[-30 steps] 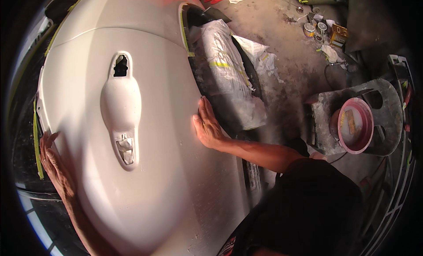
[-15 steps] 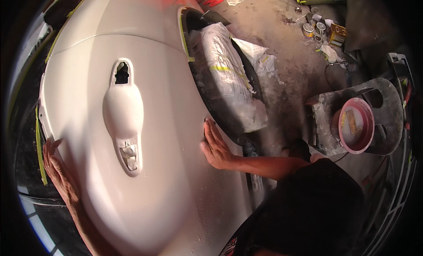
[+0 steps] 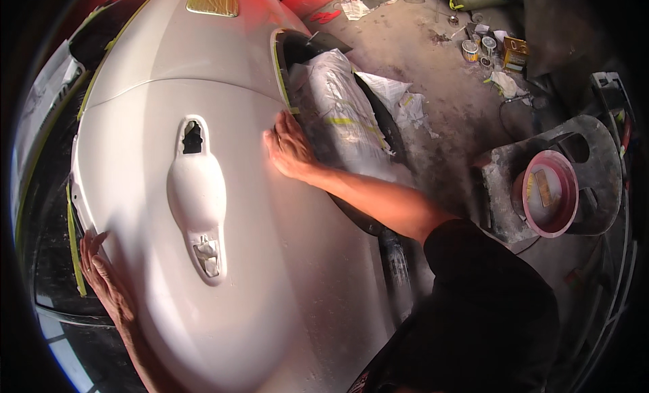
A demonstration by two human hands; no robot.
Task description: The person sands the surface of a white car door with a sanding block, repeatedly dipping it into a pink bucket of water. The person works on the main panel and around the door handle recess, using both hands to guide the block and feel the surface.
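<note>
A pale, glossy car body panel (image 3: 250,244) fills the middle of the view. Set into it is a door-handle recess (image 3: 196,197), with a dark hole at its far end and a smaller opening at its near end. My right hand (image 3: 291,150) lies flat on the panel beside the wheel arch, its fingers stretched out. At the panel's left edge rests my left hand (image 3: 108,281), fingers extended along the edge next to a yellow-green masking tape strip (image 3: 76,244). Neither hand holds anything that I can see.
Right of the panel, a wheel wrapped in paper (image 3: 341,116) sits in the arch. A worn plastic chair (image 3: 500,183) carries a pink basin (image 3: 574,190) with a flat block inside. Cans (image 3: 470,52), a yellow-brown box (image 3: 515,54) and scrap paper (image 3: 506,83) lie on the floor beyond.
My right hand has slid forward along the panel toward the top of the wheel arch. My left hand stays at the left edge. The view has shifted slightly.
</note>
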